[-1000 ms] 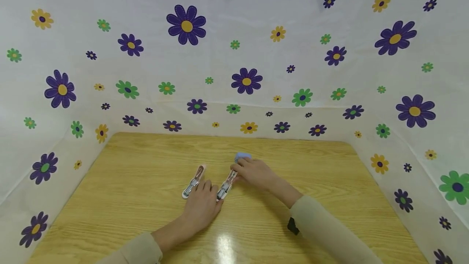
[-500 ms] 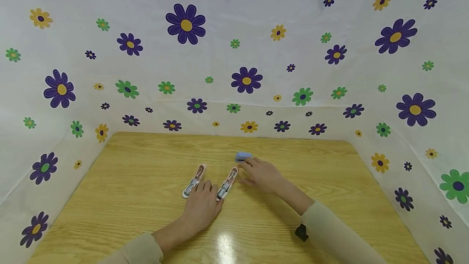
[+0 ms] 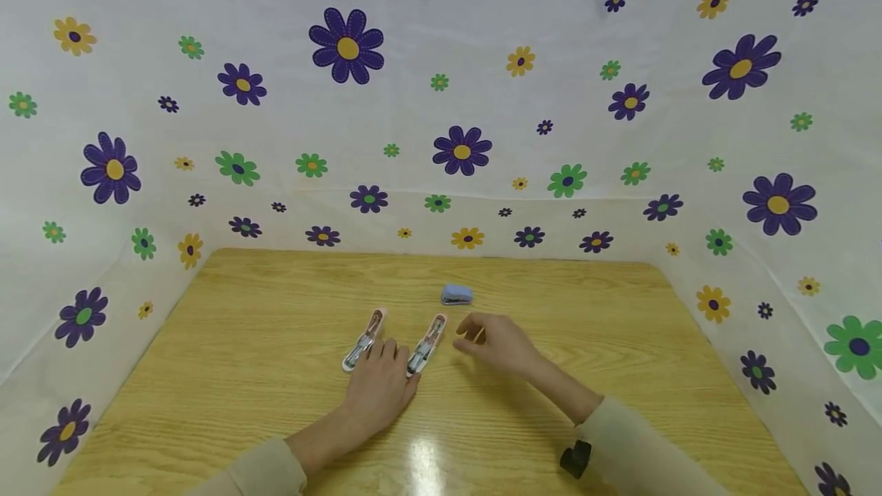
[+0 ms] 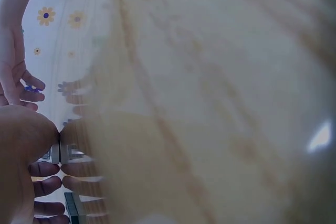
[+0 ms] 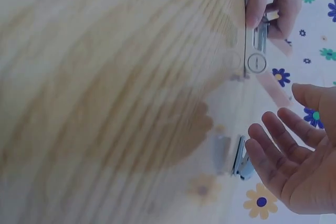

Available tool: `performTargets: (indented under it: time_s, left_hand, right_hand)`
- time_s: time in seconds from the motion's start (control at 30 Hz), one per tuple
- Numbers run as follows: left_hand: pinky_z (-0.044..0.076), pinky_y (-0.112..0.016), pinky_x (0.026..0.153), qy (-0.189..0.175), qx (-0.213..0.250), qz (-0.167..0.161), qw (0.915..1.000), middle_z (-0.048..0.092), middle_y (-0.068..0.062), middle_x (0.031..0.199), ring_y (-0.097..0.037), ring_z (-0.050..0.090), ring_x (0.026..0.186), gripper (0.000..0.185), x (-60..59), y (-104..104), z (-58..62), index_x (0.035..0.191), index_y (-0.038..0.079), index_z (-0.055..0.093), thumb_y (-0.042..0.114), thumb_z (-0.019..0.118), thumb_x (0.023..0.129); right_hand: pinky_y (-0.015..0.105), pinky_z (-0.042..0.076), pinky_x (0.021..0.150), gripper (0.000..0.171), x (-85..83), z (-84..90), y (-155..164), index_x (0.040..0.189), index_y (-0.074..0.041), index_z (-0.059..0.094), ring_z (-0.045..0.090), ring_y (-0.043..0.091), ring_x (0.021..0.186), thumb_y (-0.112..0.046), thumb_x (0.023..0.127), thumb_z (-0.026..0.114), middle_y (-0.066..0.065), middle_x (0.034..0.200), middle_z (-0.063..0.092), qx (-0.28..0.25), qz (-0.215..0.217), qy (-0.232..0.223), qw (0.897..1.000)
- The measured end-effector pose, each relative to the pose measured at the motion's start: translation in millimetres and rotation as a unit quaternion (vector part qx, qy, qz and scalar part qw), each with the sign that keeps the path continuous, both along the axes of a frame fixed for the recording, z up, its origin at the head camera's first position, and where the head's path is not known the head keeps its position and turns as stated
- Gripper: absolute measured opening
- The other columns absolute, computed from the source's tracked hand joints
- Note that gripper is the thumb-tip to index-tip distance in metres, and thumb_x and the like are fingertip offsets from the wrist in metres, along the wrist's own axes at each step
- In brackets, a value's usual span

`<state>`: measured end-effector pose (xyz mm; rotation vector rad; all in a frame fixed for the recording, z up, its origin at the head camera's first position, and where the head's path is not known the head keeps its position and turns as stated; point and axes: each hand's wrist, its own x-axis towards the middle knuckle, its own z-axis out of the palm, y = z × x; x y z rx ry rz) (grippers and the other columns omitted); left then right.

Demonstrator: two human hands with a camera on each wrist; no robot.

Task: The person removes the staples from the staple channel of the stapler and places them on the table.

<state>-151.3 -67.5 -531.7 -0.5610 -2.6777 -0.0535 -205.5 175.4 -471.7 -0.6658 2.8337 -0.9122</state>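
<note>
Two pink-and-silver staplers lie side by side on the wooden table (image 3: 262, 343), one at each side of the left hand (image 3: 379, 393). The left stapler (image 3: 363, 340) lies just past that hand's fingertips on its outer side; the right stapler (image 3: 426, 344) runs along the hand's inner side, its near end against the fingers. A small blue stapler (image 3: 456, 295) sits beyond both, a little past the right hand (image 3: 499, 341) and clear of it.

The two long staplers are slim, with metal bodies at the near end and pale pink tops pointing away, lying roughly parallel and angled slightly rightward. The blue one is short and rounded, with a grey base.

The left hand lies flat on the table, palm down, fingers stretched forward between the two long staplers; it seems to touch the near ends of both, though the wrist view is too blurred to be sure. In the right wrist view a thumb and fingers of it rest on the metal body of a stapler (image 5: 255, 51).

The right hand hovers just right of the right stapler, holding nothing, fingers loosely spread and slightly bent, palm open (image 5: 299, 171).
</note>
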Motion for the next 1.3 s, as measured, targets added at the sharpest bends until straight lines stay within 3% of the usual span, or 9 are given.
performTargets:
  time_s: [0.2,0.33,0.5,0.7,0.87,1.3]
  left_hand:
    - [0.054,-0.039,0.070,0.006,0.000,0.002,1.0000,0.062,-0.007,0.089,-0.023,0.059,0.083,0.041,1.0,-1,-1.7,0.095,0.009,0.064,0.048,0.079,0.091]
    - [0.054,-0.039,0.070,0.017,0.004,0.002,0.9999,0.063,-0.007,0.089,-0.023,0.060,0.083,0.042,1.1,0,-1.6,0.095,0.009,0.064,0.048,0.080,0.090]
    - [0.055,-0.040,0.073,0.005,0.007,0.004,1.0000,0.065,-0.008,0.092,-0.023,0.061,0.086,0.041,1.0,0,-1.0,0.097,0.009,0.064,0.047,0.079,0.091]
    - [0.054,-0.039,0.073,0.007,-0.002,0.000,1.0000,0.065,-0.008,0.094,-0.023,0.061,0.088,0.041,1.5,-1,-0.6,0.098,0.009,0.064,0.048,0.077,0.093]
    - [0.055,-0.039,0.072,0.016,-0.007,0.000,0.9998,0.065,-0.008,0.095,-0.024,0.062,0.088,0.042,1.6,-2,-0.9,0.097,0.009,0.064,0.050,0.075,0.094]
    - [0.052,-0.036,0.067,0.060,-0.010,-0.009,0.9981,0.062,-0.005,0.086,-0.021,0.059,0.079,0.041,2.3,-2,-2.5,0.091,0.010,0.062,0.048,0.078,0.091]
  right_hand:
    - [0.022,0.054,0.068,0.018,7.7,-1.4,-12,0.104,-0.009,0.077,0.064,0.006,0.074,-0.026,0.097,0.076,0.001,0.089,0.075,-0.072,-0.018,-0.062,0.995]
    - [0.021,0.053,0.062,0.016,10.1,-0.8,-22,0.102,-0.007,0.078,0.063,0.006,0.069,-0.022,0.097,0.076,0.002,0.086,0.074,-0.099,-0.022,-0.075,0.992]
    - [0.021,0.052,0.058,0.016,10.6,-4.6,-35,0.103,-0.006,0.079,0.062,0.006,0.067,-0.020,0.097,0.076,0.004,0.086,0.074,-0.114,-0.005,-0.083,0.990]
    - [0.021,0.054,0.061,0.014,12.4,-10.6,-47,0.103,-0.004,0.077,0.068,0.012,0.073,-0.017,0.098,0.075,0.007,0.091,0.076,-0.111,0.013,-0.087,0.990]
    - [0.023,0.052,0.056,0.013,14.9,-12.5,-54,0.102,-0.005,0.077,0.069,0.015,0.068,-0.017,0.098,0.074,0.007,0.088,0.076,-0.102,0.010,-0.099,0.990]
    - [0.021,0.045,0.053,0.009,12.7,-15.9,-61,0.098,-0.008,0.077,0.058,0.005,0.057,-0.017,0.098,0.075,0.005,0.078,0.075,-0.082,0.009,-0.108,0.991]
